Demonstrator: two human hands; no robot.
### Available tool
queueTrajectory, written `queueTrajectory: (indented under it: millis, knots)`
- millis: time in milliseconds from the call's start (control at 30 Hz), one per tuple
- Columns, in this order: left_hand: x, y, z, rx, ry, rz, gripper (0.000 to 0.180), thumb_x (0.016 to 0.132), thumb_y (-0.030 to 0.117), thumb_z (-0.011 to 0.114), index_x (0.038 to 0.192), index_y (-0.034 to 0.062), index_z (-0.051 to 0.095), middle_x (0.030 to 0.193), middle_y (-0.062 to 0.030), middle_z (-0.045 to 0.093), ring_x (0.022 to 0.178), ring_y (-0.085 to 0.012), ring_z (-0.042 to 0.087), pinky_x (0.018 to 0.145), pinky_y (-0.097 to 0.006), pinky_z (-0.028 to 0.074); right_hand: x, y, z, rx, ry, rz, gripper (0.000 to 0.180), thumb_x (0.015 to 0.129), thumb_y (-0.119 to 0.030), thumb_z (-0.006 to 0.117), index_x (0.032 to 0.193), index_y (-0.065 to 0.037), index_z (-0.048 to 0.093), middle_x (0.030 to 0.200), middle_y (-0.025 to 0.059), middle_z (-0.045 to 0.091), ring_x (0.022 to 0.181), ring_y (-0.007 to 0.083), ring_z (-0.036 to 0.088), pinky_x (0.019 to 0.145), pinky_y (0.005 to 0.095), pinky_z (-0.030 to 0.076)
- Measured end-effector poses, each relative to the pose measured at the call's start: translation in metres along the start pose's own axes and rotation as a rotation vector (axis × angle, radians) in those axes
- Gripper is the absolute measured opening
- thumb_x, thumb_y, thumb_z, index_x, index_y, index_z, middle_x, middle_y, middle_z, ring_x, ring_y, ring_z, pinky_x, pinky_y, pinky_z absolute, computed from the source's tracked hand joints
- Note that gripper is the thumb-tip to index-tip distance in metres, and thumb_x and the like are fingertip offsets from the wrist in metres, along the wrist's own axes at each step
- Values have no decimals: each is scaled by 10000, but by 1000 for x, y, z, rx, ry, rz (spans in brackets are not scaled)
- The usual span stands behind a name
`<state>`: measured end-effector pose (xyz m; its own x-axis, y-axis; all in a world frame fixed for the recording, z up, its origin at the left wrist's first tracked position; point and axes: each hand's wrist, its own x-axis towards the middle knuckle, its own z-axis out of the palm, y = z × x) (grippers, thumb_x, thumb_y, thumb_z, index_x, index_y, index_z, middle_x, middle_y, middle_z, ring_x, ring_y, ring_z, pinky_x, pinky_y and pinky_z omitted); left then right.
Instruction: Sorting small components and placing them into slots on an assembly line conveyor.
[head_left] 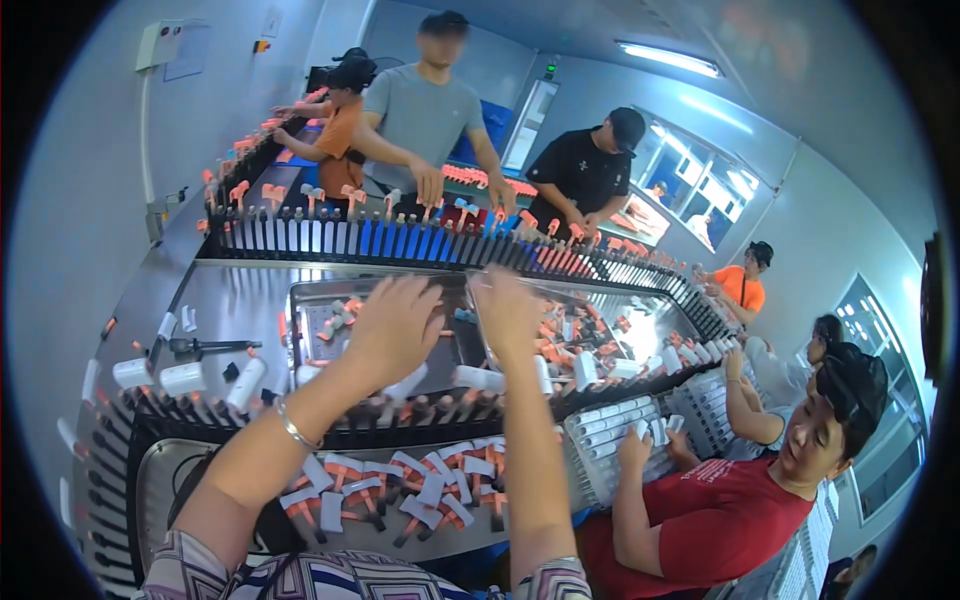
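Observation:
Both arms reach forward over the near black row of pegs (430,408). My left hand (395,325), with a bangle on its wrist, is over a steel tray (292,345) of small orange and white parts. Its fingers are stretched forward, and nothing shows in them. My right hand (507,312) is at the near left edge of a clear plastic tray (600,300) heaped with orange and grey pieces; its fingers are smeared by motion. Below my arms lie several orange-and-white T-shaped parts (430,490) with dark tips.
White cylindrical pieces (183,378) and a dark tool (210,345) lie at left. A far black peg rack (330,240) carries orange parts, with people working behind it. At right, a person in red (715,510) handles white parts beside a white-tube tray (610,440).

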<state>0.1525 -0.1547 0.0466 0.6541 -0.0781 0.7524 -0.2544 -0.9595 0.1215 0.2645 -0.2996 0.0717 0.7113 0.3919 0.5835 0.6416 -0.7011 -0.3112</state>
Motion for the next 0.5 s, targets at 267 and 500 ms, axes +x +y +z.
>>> queueTrajectory:
  millis: [267, 500]
  knots:
    - [-50, -28, 18, 65, -728, -419, 340, 899, 334, 485, 1091, 73, 590, 935, -158, 636, 905, -334, 623, 753, -455, 502, -34, -13, 83, 11, -614, 36, 408, 897, -425, 453, 993, -72, 635, 968, 158, 663, 927, 335, 632, 797, 463, 493]
    - [-77, -45, -15, 222, -438, -343, 361, 834, 317, 597, 1059, 36, 606, 1010, -146, 616, 972, -302, 597, 817, -414, 485, -57, -54, 83, 317, -271, -146, 293, 867, -309, 564, 1050, -88, 623, 1007, 117, 655, 950, 317, 616, 777, 448, 457]
